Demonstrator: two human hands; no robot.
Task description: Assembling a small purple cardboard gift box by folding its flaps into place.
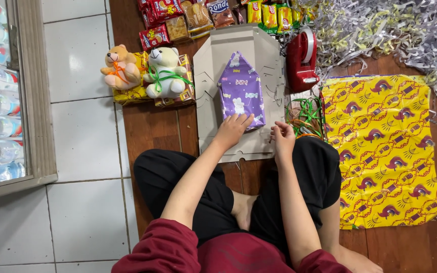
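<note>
A purple patterned wrapped piece [241, 92] with a pointed top lies on a flat grey cardboard cut-out [209, 71] on the wooden floor. My left hand [232, 130] rests flat on the near end of the purple piece, fingers spread. My right hand [282, 137] hovers at the cardboard's near right edge, fingers curled together; whether it pinches something small I cannot tell. I sit cross-legged in black trousers behind the cardboard.
A red tape dispenser [302, 59] and green ribbon [305, 113] lie to the right, beside a yellow patterned wrapping sheet [383, 146]. Two teddy bears [145, 72] sit left on snack packs. More snack packets [198, 15] and shredded paper [380, 28] line the far side.
</note>
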